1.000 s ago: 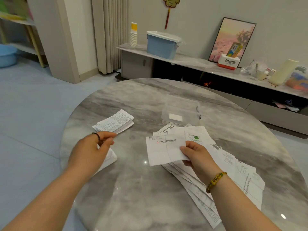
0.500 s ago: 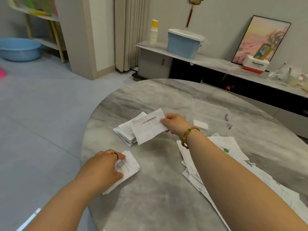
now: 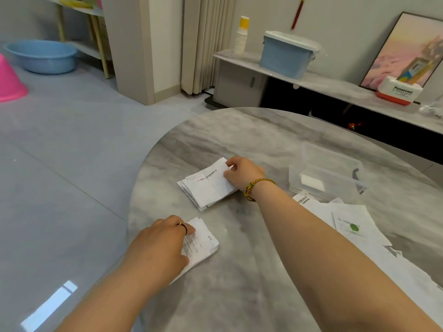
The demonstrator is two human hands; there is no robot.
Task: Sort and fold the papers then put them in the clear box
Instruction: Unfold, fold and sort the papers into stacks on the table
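Head view shows me both hands over the grey marble table (image 3: 251, 140). My right hand (image 3: 242, 172) reaches across to the far stack (image 3: 206, 190) of folded papers, its fingers curled and pinching the right edge of the top sheet, which lies flat on the stack. My left hand (image 3: 160, 245) rests on the near stack (image 3: 203, 243) by the table's near-left edge, fingers laid over it and pressing it down, not closed around it. The two stacks sit apart, with bare marble between them.

On the right, the loose papers (image 3: 354, 226) are spread in an untidy pile, and my right forearm crosses in front of them and hides their near part. The clear box (image 3: 328, 173) stands just beyond that pile, lidless, with a small white piece inside. Nothing lies between the far stack and the box except my right wrist.

Beyond the table, a low shelf (image 3: 335, 85) carries a blue bin (image 3: 286, 53), a column of paper cups (image 3: 241, 37), a white and red carton (image 3: 396, 92) and a framed picture (image 3: 393, 44). On the floor at far left are a blue basin (image 3: 42, 56) and a pink cone (image 3: 9, 80).
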